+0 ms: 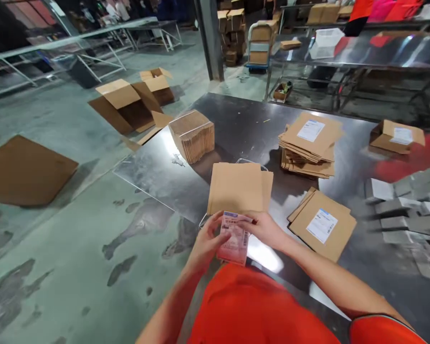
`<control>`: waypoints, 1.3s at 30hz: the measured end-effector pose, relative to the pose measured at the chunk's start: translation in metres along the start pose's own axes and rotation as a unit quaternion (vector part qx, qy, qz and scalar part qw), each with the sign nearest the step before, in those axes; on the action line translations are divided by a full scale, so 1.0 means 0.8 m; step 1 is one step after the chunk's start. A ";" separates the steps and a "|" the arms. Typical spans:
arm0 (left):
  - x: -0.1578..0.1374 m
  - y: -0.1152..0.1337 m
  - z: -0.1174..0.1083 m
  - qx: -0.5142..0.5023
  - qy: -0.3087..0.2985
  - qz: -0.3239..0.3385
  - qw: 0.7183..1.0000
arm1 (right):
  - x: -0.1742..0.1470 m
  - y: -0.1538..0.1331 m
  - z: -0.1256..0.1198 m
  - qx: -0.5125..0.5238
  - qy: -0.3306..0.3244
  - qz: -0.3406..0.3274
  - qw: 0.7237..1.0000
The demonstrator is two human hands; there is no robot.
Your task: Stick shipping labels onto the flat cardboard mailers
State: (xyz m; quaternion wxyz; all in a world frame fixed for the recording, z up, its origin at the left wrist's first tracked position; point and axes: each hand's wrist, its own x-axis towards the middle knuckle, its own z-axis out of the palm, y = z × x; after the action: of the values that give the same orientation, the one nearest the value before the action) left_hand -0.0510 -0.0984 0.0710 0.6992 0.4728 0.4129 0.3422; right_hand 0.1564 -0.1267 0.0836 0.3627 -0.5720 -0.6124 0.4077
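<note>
A printed shipping label (232, 243) is held upright between both hands, close to my body at the table's edge. My left hand (215, 235) pinches its left side, with the thumb across the front. At the upper right corner, my right hand (258, 225) has its fingers closed on the label. Just beyond the hands lie flat brown cardboard mailers (238, 186), bare on top, with a thin wire-like edge showing behind them. To the right sits a small pile of labelled mailers (338, 222); a taller labelled stack (313, 141) stands farther back.
A strapped bundle of folded cardboard (193, 136) stands on the metal table (236, 114). At right are a small labelled box (397, 136), many grey-white boxes (412, 215) and a blurred red sleeve (408, 157). Open cartons (129, 105) lie on the floor at left.
</note>
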 end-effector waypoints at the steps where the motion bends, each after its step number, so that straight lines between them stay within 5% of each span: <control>1: 0.007 0.001 0.005 0.004 0.022 0.001 1.000 | 0.000 -0.003 0.003 -0.005 -0.011 -0.006 1.000; 7: 0.040 -0.035 0.014 0.027 0.131 0.002 0.991 | 0.047 0.002 -0.021 -0.146 0.011 -0.067 0.987; 11: 0.043 -0.076 0.004 0.001 0.102 -0.066 0.993 | 0.130 0.026 -0.059 -0.282 0.071 -0.053 0.955; 16: 0.036 -0.120 -0.007 -0.017 0.080 -0.115 0.990 | 0.191 0.049 -0.072 -0.371 0.037 -0.037 0.927; 20: -0.001 -0.125 -0.035 0.013 0.078 -0.133 0.988 | 0.180 0.054 -0.058 -0.451 0.067 -0.014 0.890; 23: -0.016 -0.097 -0.060 0.075 0.061 -0.040 0.995 | 0.176 0.054 -0.042 -0.496 0.075 -0.055 0.863; 27: 0.032 -0.059 -0.070 0.195 0.060 0.167 0.965 | 0.193 0.063 -0.013 -0.493 0.047 -0.085 0.865; 30: 0.073 -0.065 -0.065 0.254 0.031 0.181 0.950 | 0.190 0.078 0.011 -0.505 0.041 -0.086 0.858; 35: 0.081 -0.089 -0.065 0.322 0.018 0.203 0.925 | 0.135 0.099 0.016 -0.471 -0.085 -0.209 0.853; 37: 0.079 -0.089 -0.064 0.331 -0.014 0.219 0.918 | 0.114 0.102 -0.009 -0.458 0.005 -0.115 0.881; 39: 0.079 -0.086 -0.059 0.322 -0.041 0.235 0.916 | 0.098 0.105 -0.040 -0.417 0.159 0.049 0.894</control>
State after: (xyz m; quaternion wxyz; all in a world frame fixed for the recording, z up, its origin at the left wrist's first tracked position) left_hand -0.0607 -0.0473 -0.0198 0.4251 0.7690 0.3492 0.3255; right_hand 0.2129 -0.0450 0.0176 0.1632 -0.7570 -0.6317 0.0363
